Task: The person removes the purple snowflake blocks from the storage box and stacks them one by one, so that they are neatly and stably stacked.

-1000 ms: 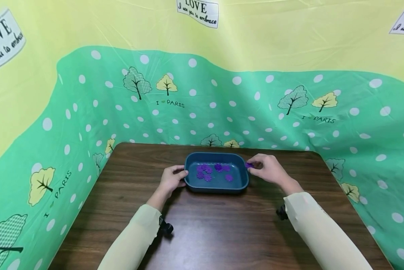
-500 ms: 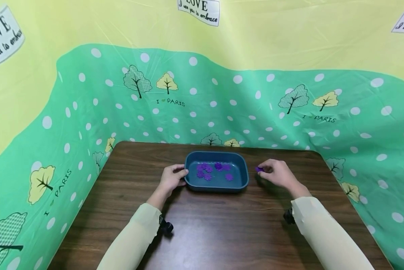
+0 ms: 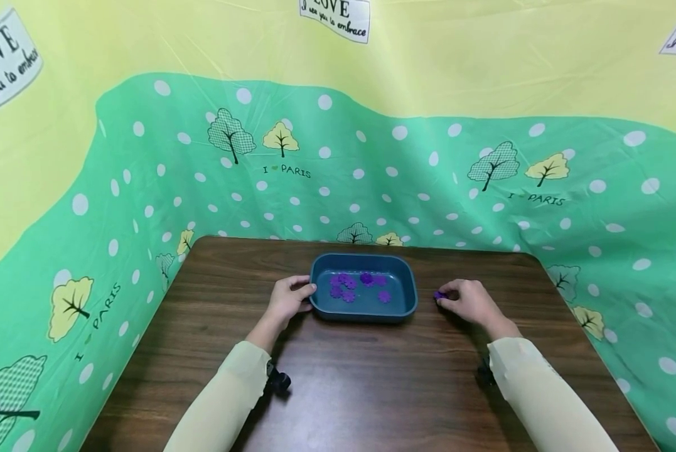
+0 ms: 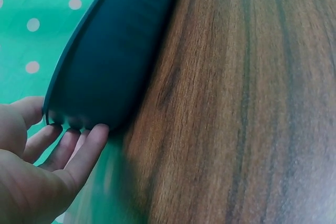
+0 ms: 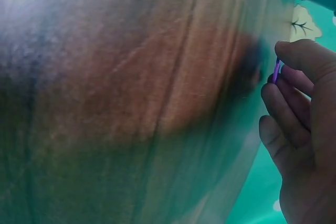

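A dark blue rectangular tray [image 3: 363,317] stands on the table, with several purple flower-shaped pieces [image 3: 384,296] lying on its bottom. My left hand [image 3: 285,299] grips the tray's left end, the thumb at the rim. In the left wrist view, the fingertips [image 4: 98,130] touch the tray's outer wall [image 4: 105,66]. To the right of the tray and apart from it, my right hand [image 3: 474,305] pinches a purple flower-shaped piece [image 3: 439,295] low over the table. The right wrist view shows this thin piece [image 5: 276,71] edge-on between thumb and fingers.
The dark wooden table [image 3: 360,389] reaches back to a green and yellow patterned cloth [image 3: 326,163], which hangs behind it and at both sides. Each wrist carries a small black camera, such as the left one [image 3: 279,380].
My right hand has moved from the tray's right end further right and a little nearer to me, still pinching the purple piece. The left hand and tray stay in place.
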Demonstrator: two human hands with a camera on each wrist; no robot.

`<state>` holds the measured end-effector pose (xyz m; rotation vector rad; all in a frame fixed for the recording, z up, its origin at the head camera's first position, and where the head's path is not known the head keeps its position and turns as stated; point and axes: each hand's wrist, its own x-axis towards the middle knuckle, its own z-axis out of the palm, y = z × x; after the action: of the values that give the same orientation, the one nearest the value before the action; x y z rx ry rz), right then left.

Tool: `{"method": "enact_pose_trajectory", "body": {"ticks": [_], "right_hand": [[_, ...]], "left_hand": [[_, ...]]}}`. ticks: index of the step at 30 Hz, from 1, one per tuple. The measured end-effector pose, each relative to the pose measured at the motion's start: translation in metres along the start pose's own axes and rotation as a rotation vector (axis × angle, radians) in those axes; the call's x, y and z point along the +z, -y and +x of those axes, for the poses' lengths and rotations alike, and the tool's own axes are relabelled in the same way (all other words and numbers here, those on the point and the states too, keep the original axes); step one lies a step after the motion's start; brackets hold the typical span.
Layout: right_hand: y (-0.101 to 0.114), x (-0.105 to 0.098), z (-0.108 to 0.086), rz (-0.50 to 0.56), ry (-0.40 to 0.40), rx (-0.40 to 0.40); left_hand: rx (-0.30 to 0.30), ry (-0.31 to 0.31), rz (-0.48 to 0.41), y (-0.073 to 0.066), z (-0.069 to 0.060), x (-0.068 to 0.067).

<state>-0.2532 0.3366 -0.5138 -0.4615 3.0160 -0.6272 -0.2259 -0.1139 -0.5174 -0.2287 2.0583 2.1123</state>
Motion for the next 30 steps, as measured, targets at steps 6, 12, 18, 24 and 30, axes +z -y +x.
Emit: {"method": "enact_pose_trajectory", "body": {"ticks": [6,12,18,24,30], "right_hand": [[-0.0011,0.0048,-0.003,0.015,0.001,0.035],[-0.0016,0.0078,-0.0033,0.008,-0.034,0.0],[-0.0034,0.0101,-0.0029,0.011,-0.055,-0.007],[-0.0037,0.0102,-0.0037,0.018,-0.052,0.006],[-0.0027,0.0091,-0.0029,0.035,-0.04,0.02]], "left_hand": [[-0.008,-0.004,-0.007,0.0011,-0.0002,0.0001],[-0.001,-0.006,-0.009,0.0012,-0.0002,0.0003],[-0.001,-0.011,-0.018,0.0029,0.0009,0.0],[-0.004,-0.009,-0.023,0.0052,0.0011,-0.0002],[-0.016,-0.013,-0.023,0.0044,0.0026,-0.0011]]}}
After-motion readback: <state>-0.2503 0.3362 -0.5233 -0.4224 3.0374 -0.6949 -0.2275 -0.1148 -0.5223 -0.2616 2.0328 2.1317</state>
